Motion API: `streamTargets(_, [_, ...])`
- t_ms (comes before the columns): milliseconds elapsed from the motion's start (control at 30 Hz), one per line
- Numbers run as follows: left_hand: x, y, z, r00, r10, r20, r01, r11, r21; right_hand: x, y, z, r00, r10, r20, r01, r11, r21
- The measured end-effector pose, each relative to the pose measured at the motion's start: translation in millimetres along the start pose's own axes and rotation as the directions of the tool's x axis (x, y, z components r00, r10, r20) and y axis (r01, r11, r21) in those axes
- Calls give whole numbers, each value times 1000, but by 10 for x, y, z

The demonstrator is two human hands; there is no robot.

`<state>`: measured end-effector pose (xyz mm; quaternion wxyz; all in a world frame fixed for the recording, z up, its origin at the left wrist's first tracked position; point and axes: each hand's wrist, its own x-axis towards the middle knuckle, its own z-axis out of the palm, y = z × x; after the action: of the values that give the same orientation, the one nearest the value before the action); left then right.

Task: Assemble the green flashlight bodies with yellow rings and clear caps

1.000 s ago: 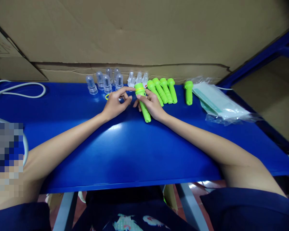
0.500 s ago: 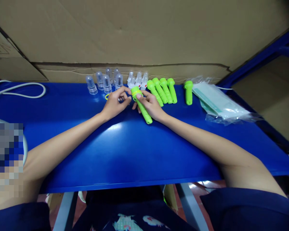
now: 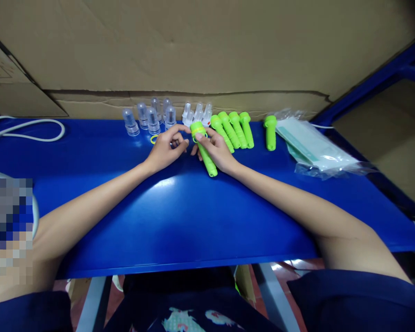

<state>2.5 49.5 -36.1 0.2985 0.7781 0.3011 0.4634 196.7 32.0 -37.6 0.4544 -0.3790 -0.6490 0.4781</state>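
Observation:
My right hand (image 3: 218,148) grips a lime-green flashlight body (image 3: 206,156), its wide end up and tilted left. A yellow ring (image 3: 195,130) sits loosely around the body near that wide end, under my thumb. From the left, my left hand (image 3: 169,145) reaches its index finger to the edge of the wide end. Its thumb stands apart and the other fingers are curled, with nothing visible in them. Another yellow ring (image 3: 154,139) lies on the table just behind my left hand, partly hidden by it.
Several clear plastic lens covers (image 3: 153,122) stand at the back left. Small white bulb units (image 3: 198,113) are beside them. More green flashlight bodies (image 3: 235,131) lie to the right, with one separate body (image 3: 270,133) near a plastic bag (image 3: 318,145). A white cable (image 3: 51,121) loops at far left.
The flashlight body has shifted very slightly, its wide end turning a little upward. Both hands stay almost in place.

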Motion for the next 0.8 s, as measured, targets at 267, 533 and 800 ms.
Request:
streamTargets(267, [-2,6,11,998,-46,38,45,999,16,19,40,36,999,-14,-41,15,1000,13])
streamTargets(533, [9,35,-9,999,-50,18,51,997,-58,1,-11,37,1000,-21,-10,22,999,49])
streamTargets(800, [22,19,-31,998,-57,26,58,995,-81,2,-12,-2,1000,-24,9,23,997,76])
